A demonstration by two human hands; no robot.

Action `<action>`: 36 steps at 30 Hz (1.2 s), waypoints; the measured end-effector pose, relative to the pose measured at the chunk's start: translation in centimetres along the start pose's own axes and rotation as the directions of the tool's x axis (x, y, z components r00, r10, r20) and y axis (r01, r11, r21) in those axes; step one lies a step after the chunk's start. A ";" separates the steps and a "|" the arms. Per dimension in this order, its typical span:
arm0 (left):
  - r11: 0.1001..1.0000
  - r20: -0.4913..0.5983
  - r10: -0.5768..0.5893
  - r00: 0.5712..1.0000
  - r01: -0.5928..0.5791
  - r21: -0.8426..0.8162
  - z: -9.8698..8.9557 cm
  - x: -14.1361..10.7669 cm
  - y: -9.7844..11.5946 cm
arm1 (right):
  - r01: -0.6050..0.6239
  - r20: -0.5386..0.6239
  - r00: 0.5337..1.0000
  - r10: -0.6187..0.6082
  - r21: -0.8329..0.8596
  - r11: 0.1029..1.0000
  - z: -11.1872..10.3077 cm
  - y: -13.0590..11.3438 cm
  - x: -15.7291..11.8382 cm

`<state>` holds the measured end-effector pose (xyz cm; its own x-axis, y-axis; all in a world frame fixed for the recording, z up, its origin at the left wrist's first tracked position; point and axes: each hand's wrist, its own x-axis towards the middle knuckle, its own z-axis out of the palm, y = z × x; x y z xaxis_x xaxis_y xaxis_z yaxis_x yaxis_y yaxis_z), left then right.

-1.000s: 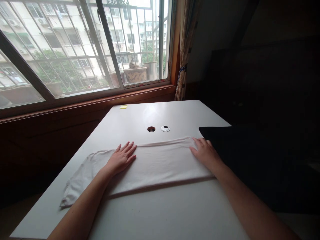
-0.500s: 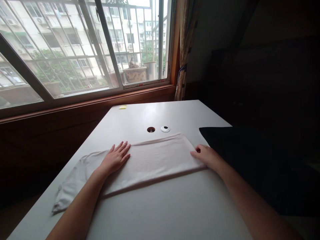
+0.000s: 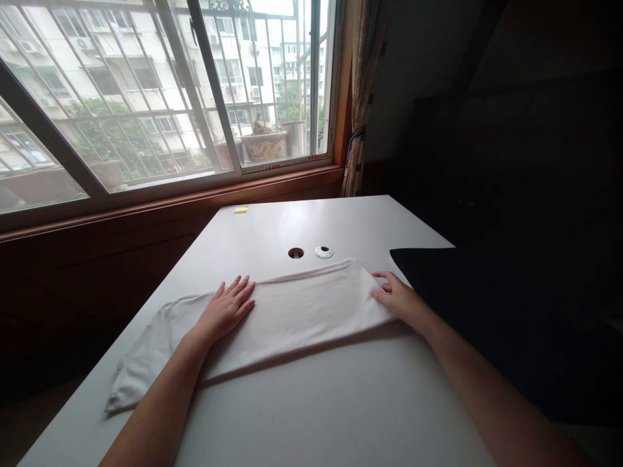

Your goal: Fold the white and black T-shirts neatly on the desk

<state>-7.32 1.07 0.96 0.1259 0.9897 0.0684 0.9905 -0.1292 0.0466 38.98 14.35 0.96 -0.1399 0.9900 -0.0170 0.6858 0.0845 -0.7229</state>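
A white garment [image 3: 302,308], folded into a long strip, lies across the white table [image 3: 311,415]. Its left end narrows to a wrinkled part that looks like a sleeve; what kind of garment it is I cannot tell for sure. My left hand [image 3: 228,306] rests flat on the strip left of its middle, fingers stretched out and slightly apart. At the right end, my right hand [image 3: 396,298] grips the short edge, thumb on top of the cloth and index finger reaching along the edge. The lower right corner is raised a little, with shadow under it.
Beyond the garment are a round hole [image 3: 296,253] and a white round cap [image 3: 324,251] in the tabletop. A yellow slip [image 3: 241,209] lies at the far left corner. Dark cloth [image 3: 487,311] covers the right edge. A barred window [image 3: 160,97] and a tied curtain [image 3: 357,130] stand behind.
My right hand has shifted its fingers on the right edge, the index finger now straighter, and the lower right corner has lifted slightly. My left hand stays in place on the cloth.
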 end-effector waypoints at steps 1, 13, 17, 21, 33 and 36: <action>1.000 0.005 0.001 1.000 -0.001 -0.013 -0.2 -0.1 -0.1 | 0.006 -0.034 0.999 -0.007 -0.029 1.000 0.0 0.0 0.1; 0.841 -0.061 -0.355 0.933 0.290 -0.456 -4.7 -6.8 -7.7 | 0.047 -0.357 0.930 -0.080 -0.101 0.994 -2.7 0.2 1.4; 0.766 -0.064 -0.495 0.866 0.401 -0.502 -4.5 -8.5 -10.5 | 0.096 -0.366 0.926 -0.094 -0.012 0.995 -4.6 -1.5 2.0; 0.742 -0.071 -0.538 0.840 0.432 -0.513 -4.2 -8.7 -10.9 | 0.116 -0.361 0.924 -0.128 -0.055 0.992 -5.4 -6.7 2.6; 0.656 -0.121 -0.644 0.756 0.463 -0.596 -4.5 -8.5 -10.2 | 0.583 0.272 0.562 -0.781 0.540 0.608 6.9 -26.9 -8.0; 0.652 -0.106 -0.644 0.757 0.471 -0.594 -4.5 -8.4 -10.2 | 0.596 0.218 0.658 -0.720 0.433 0.676 6.9 -24.8 -7.2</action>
<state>-18.72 -6.23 4.35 -0.5488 0.8261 0.1277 0.6721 0.3453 0.6550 18.01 4.32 14.22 -0.7421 0.5663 0.3586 0.0708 0.5982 -0.7982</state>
